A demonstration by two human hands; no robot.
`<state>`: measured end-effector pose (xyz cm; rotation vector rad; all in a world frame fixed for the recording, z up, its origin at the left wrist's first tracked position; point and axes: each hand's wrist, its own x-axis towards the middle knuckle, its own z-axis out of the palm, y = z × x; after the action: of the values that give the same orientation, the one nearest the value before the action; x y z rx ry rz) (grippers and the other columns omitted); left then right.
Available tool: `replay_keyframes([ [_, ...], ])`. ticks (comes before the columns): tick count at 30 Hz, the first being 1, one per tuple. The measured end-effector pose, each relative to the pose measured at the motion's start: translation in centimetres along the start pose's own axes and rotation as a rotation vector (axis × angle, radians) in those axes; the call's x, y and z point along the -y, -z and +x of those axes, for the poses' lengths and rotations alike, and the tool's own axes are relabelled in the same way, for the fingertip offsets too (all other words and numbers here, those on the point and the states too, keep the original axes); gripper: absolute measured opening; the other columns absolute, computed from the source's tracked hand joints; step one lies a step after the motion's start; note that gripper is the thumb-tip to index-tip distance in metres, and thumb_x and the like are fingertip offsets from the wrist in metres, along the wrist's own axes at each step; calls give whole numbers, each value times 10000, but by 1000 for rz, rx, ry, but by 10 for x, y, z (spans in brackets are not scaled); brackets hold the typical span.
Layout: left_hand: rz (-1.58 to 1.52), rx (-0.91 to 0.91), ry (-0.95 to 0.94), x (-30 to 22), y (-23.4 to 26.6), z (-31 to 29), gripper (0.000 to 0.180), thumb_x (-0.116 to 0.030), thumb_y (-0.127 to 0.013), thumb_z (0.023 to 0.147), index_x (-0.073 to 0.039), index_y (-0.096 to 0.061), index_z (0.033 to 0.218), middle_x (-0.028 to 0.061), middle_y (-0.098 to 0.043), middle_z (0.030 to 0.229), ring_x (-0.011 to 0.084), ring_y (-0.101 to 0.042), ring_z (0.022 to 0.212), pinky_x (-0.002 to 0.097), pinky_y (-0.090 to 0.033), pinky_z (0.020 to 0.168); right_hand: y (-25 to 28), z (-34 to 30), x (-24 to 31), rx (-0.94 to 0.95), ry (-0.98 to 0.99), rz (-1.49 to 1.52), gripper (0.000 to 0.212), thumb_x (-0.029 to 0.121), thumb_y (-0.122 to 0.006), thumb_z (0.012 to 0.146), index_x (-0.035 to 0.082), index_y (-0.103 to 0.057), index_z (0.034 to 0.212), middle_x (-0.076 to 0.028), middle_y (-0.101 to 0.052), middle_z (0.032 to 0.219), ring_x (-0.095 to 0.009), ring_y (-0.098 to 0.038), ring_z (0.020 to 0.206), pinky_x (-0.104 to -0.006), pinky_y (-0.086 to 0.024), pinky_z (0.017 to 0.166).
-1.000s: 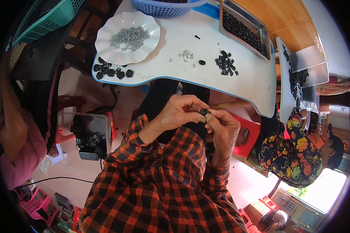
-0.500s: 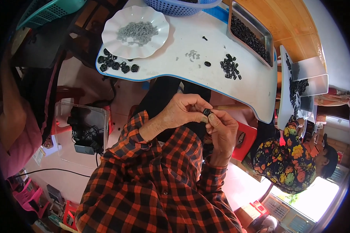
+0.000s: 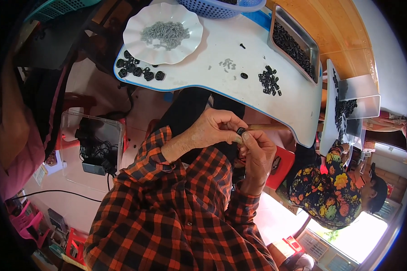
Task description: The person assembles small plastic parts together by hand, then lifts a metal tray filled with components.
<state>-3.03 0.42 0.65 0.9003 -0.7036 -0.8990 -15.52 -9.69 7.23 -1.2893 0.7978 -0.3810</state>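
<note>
My left hand (image 3: 212,131) and my right hand (image 3: 257,156) meet in front of my chest, below the table's near edge. Both pinch one small black ring-shaped part (image 3: 241,131) between their fingertips. On the white table (image 3: 239,97) above lie a small heap of black parts (image 3: 269,82), a few grey pins (image 3: 228,64), one lone black part (image 3: 243,75) and a row of larger black rings (image 3: 138,69) by the left edge. A white scalloped plate (image 3: 163,32) holds several grey pins.
A metal tray (image 3: 294,43) of black parts stands at the table's right, a blue basket (image 3: 221,5) at the back. A clear box (image 3: 92,147) with dark items sits on the floor at left. Another person in a flowered top (image 3: 330,189) sits to my right.
The view has shifted a little, so the table sits higher and further left. Both hands stay together on the small black part, with only slight finger movement.
</note>
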Motion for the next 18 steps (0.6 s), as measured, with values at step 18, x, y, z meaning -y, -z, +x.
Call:
replay_keyframes([
  [18,-102,28,71,-2,-2,0,237,-9,-719,782,25,-651,1007,53,-665,809,72,-626,672,190,-525,580,10,4,-2,96,-11,100,64,27,-646,835,-34,-625,832,-43,-587,685,-69,-492,552,-182,-362,508],
])
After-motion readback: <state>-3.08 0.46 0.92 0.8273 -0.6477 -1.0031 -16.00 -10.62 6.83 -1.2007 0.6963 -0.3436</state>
